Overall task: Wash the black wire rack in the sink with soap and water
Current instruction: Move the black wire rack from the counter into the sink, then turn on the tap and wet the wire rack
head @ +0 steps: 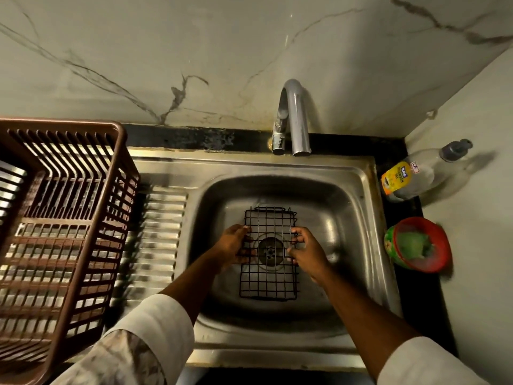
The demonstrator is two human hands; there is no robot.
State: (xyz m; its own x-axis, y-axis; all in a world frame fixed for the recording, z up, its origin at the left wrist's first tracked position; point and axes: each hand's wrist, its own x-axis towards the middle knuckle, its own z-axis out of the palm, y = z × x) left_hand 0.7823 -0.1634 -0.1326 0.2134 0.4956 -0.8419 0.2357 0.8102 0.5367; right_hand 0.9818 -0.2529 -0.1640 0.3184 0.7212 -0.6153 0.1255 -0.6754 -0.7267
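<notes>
A black wire rack (268,276) lies flat over the drain in the steel sink (358,207). My left hand (233,245) grips the rack's left edge, fingers curled around the wires. On the opposite edge, my right hand (306,250) pinches the wires with curled fingers. The chrome tap (295,118) stands at the back of the sink, and no water is seen running. A clear dish soap bottle (410,173) with a yellow label and dark pump lies tilted on the black counter at the right. A red tub (419,244) holding a green scrubber sits below it.
A brown plastic dish basket (61,223) stands on the ribbed steel drainboard (155,240) to the left. Marble-patterned walls close off the back and the right side. The black counter strip (416,290) runs along the sink's right edge.
</notes>
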